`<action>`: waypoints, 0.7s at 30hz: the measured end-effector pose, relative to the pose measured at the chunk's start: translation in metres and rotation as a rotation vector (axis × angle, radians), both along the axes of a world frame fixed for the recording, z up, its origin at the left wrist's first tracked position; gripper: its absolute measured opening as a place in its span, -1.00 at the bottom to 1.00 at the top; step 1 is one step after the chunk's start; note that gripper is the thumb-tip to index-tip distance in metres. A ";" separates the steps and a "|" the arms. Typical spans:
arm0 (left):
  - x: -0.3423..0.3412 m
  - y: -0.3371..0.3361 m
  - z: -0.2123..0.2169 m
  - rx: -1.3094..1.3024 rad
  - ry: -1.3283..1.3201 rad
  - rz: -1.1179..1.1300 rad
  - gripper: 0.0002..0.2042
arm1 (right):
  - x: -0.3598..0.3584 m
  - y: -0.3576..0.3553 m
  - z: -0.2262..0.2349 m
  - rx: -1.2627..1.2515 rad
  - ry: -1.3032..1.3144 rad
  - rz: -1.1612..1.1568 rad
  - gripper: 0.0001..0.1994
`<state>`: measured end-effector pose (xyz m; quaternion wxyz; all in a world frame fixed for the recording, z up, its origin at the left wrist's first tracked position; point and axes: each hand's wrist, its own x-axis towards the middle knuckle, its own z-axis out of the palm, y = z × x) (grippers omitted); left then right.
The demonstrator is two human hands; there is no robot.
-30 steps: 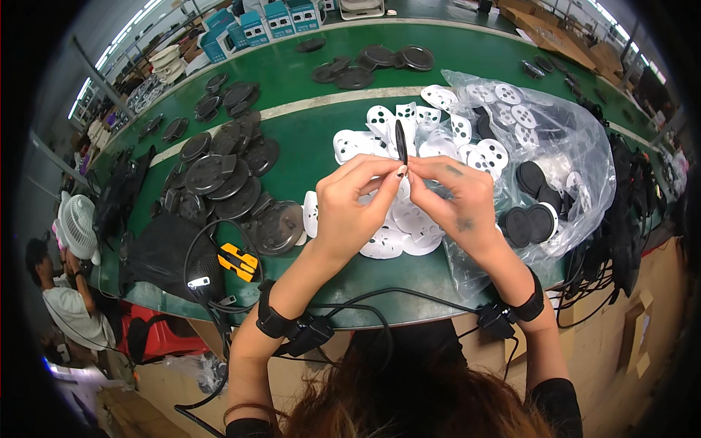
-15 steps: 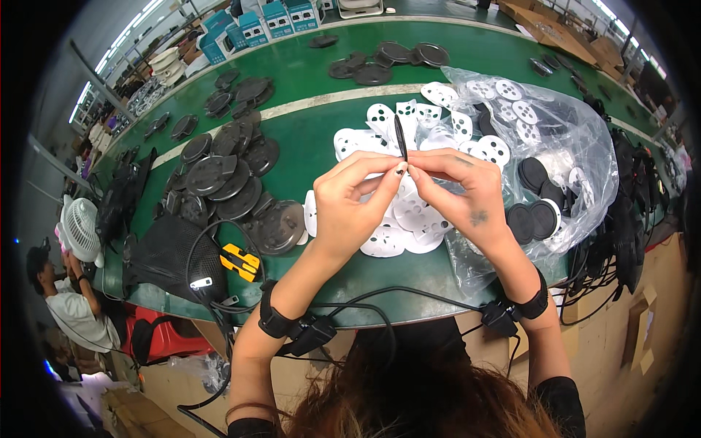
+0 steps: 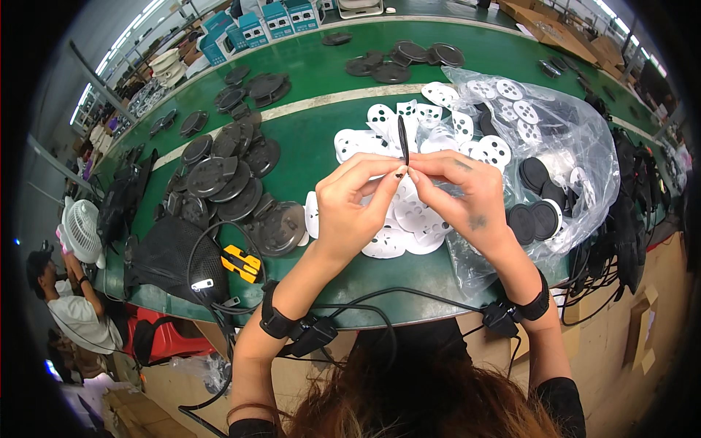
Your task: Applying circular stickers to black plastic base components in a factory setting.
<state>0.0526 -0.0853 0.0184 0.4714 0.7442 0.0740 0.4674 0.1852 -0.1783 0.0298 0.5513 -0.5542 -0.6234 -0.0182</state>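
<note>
Both my hands meet over the middle of the green table, pinching a thin black pad that stands upright and shows its edge. My left hand grips its lower end from the left with thumb and fingertips. From the other side, my right hand pinches the same end. Directly beneath lies a heap of white sheets with black holes. Right of it, a clear plastic bag spreads open, with more white sheets and several black oval pads on it.
Dark round plastic parts are piled on the left, beside a black mesh pouch and a yellow-and-black piece. More dark parts lie on the far green strip. Cables run along the near edge. A person sits at left by a white fan.
The dark parts on the far strip have shifted to the right. My hands keep their pinch on the black pad, almost unmoved.
</note>
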 end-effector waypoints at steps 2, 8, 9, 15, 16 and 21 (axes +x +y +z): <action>0.001 0.000 -0.001 0.013 -0.001 0.003 -0.87 | -0.001 0.000 -0.002 0.018 -0.010 -0.011 -0.86; 0.002 -0.002 0.000 -0.001 -0.002 -0.010 -0.87 | -0.004 0.002 -0.004 0.077 -0.013 -0.043 -0.89; 0.002 -0.003 0.000 -0.046 -0.012 -0.027 -0.87 | -0.004 0.002 -0.004 0.067 0.001 -0.048 -0.89; 0.002 -0.005 0.004 -0.369 -0.023 -0.125 -0.85 | -0.004 0.003 -0.003 0.080 -0.008 -0.058 -0.88; 0.002 -0.005 0.004 -0.368 -0.023 -0.125 -0.85 | -0.004 0.003 -0.003 0.090 -0.047 -0.063 -0.87; 0.002 -0.002 0.000 -0.447 0.019 -0.125 -0.86 | -0.002 0.003 -0.002 0.033 -0.001 -0.047 -0.89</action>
